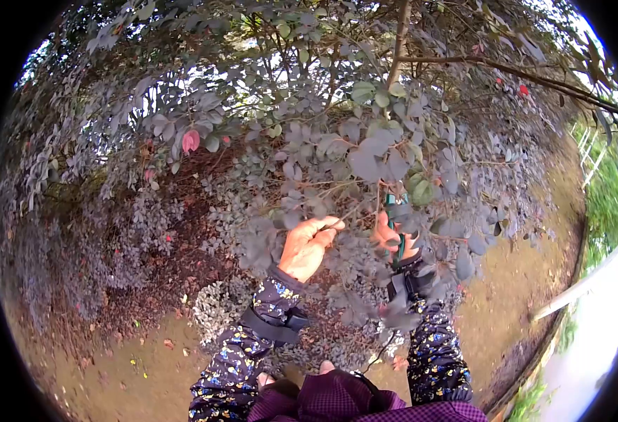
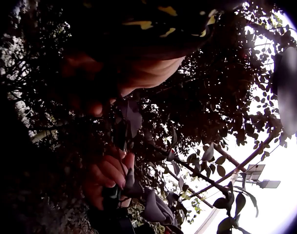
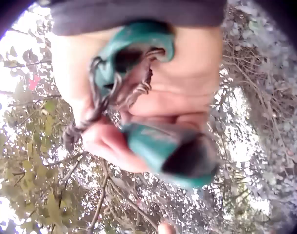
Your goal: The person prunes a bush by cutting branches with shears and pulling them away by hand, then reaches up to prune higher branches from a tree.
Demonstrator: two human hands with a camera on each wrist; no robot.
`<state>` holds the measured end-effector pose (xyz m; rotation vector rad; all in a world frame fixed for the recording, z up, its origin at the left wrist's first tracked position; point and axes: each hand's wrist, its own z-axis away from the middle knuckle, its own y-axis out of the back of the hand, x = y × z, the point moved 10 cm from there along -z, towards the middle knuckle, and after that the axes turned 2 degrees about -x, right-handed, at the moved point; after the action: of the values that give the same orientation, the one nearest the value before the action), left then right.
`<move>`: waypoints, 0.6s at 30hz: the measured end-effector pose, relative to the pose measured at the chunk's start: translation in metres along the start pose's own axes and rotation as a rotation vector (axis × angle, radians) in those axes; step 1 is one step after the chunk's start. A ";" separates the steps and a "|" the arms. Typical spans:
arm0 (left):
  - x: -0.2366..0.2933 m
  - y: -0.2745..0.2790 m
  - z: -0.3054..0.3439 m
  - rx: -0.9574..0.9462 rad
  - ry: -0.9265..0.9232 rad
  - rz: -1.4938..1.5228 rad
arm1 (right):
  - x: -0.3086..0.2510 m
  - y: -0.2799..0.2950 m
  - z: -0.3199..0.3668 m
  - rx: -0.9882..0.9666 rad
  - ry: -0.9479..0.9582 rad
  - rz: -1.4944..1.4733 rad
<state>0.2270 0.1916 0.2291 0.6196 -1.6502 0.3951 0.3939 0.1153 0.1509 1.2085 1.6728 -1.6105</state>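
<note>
Gripping the shears, the right hand was clenched round both green handles, and twisted wire was wound between them. In the head view the shears stood almost upright out of that hand. Their handles rose straight up from the fist and their blades were hidden among the leaves, so whether the blades stood apart could not be told.

The left hand was level with the right hand and just to its left. Its fingers were bent together and pinched a twig. The twig's long axis ran from the left fingertips up and to the right, towards the shears. It lay between the two hands, above the knuckles, with the left hand on it and the shears just beside its far end. Contact between blades and twig could not be confirmed. The left wrist view showed the same layout from below, with the right fist and its green handles close under the left palm.

Patterned sleeves covered both forearms. Beyond the hands, the shrub spread on all sides, with a pink bud well to the left of the left hand. A trunk rose above the right hand. Bare ground lay below and left of the hands.
</note>
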 end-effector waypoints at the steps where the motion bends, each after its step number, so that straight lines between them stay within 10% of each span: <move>1: -0.004 0.005 0.002 0.001 0.003 0.001 | 0.004 -0.026 0.009 -0.149 -0.015 -0.133; 8: -0.071 0.031 0.055 -0.194 0.048 -0.332 | 0.116 -0.033 0.090 -0.024 -0.282 -0.040; 18: -0.193 0.118 0.089 0.103 0.121 -0.307 | 0.209 0.043 0.212 0.303 -0.528 -0.116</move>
<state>0.1029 0.2672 0.0348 0.8946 -1.3988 0.2887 0.2884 -0.0428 -0.0815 0.7243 1.2104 -2.0869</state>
